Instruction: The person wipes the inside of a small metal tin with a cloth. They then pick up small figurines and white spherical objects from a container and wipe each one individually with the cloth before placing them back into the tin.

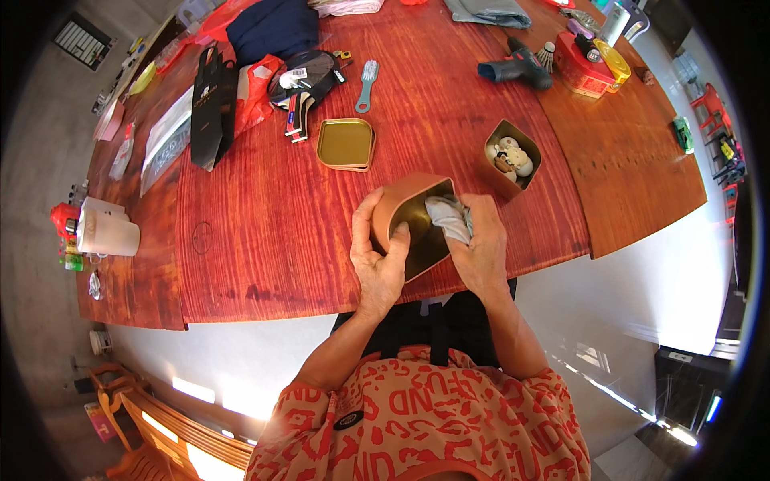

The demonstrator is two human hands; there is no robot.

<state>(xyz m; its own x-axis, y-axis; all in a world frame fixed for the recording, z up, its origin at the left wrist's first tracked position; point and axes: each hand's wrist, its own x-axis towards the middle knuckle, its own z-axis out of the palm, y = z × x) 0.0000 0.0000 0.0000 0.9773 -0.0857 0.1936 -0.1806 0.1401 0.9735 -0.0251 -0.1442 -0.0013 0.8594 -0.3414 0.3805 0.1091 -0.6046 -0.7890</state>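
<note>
Wiping job looks mid-way from where I'm standing. Left hand is wrapped around the copper-coloured tin, tipped on its side at the near edge of the bench. Right hand is pushing a grey cloth into its gold inside, so that part isn't finished. Its lid lies off, farther back. Further right, a second open tin has small pale bits in it.
</note>
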